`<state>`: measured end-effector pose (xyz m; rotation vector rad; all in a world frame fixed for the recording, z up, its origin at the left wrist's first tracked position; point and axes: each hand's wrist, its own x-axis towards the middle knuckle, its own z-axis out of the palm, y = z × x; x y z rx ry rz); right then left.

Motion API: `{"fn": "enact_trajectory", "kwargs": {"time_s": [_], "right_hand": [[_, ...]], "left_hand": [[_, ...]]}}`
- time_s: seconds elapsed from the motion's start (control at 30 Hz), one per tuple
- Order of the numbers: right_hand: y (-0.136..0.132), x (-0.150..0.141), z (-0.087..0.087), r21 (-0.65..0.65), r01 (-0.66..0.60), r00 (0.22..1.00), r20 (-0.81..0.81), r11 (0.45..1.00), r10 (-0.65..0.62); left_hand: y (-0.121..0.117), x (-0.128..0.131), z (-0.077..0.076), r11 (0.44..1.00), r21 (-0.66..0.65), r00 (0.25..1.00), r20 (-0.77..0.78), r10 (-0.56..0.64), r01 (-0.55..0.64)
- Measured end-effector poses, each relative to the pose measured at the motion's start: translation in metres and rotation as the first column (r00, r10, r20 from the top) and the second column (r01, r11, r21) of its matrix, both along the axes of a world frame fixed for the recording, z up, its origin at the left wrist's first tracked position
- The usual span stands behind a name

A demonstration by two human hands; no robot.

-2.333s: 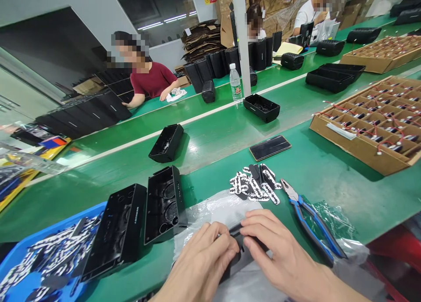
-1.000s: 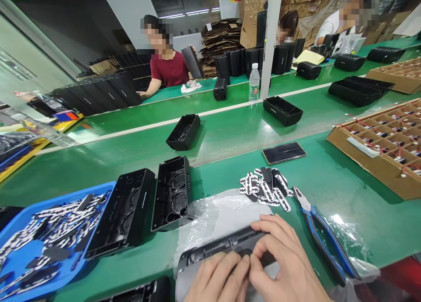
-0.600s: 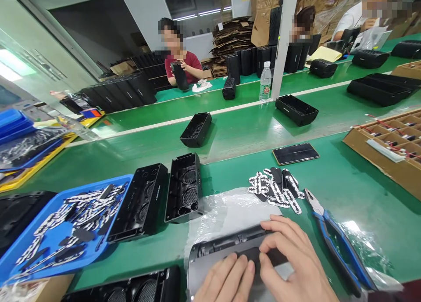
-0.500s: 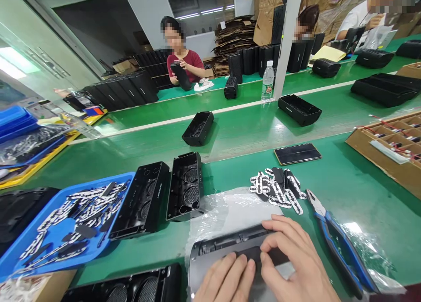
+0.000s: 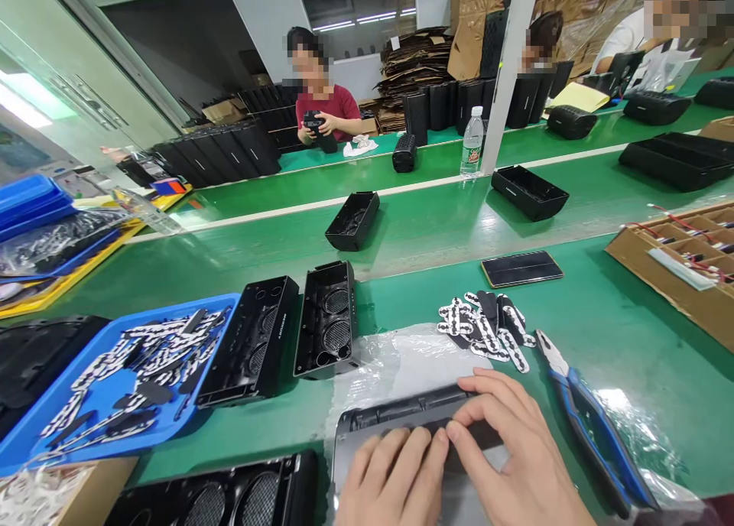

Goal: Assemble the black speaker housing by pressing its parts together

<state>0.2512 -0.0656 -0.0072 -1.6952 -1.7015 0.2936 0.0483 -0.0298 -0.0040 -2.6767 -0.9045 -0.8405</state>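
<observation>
Both my hands pressed a dark strip onto the grey speaker shell.

Head view: my left hand (image 5: 395, 476) and right hand (image 5: 516, 461) lay flat, fingertips pinning the strip (image 5: 453, 438) atop the shell (image 5: 395, 419) at the bench's near edge; it looked light, rigid, smooth, best held by its ends.

An electronics assembly factory: long green conveyor belt (image 5: 413, 228) carrying black plastic speaker housings (image 5: 352, 220), seated co-workers, stacked flattened brown cardboard (image 5: 416, 56), and a blue plastic parts tray (image 5: 34, 434).

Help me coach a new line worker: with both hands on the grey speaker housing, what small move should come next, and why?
Probably keep pressing: the left hand and right hand fingertips meet on a dark oblong strip lying along the grey speaker housing, so smoothing it outward seems sensible.
</observation>
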Motion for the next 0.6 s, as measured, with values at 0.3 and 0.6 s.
{"fn": "enact_trajectory", "kwargs": {"time_s": [0.3,0.6], "right_hand": [[-0.002,0.004,0.003,-0.004,-0.027,0.981,-0.193,1.000,0.026],[-0.007,0.009,-0.005,-0.073,-0.036,0.937,-0.348,0.997,0.008]], "left_hand": [[0.000,0.013,-0.010,0.993,-0.117,0.974,0.226,0.035,-0.008],[0.033,0.014,0.038,0.685,-0.718,0.992,0.072,-0.106,0.125]]}}
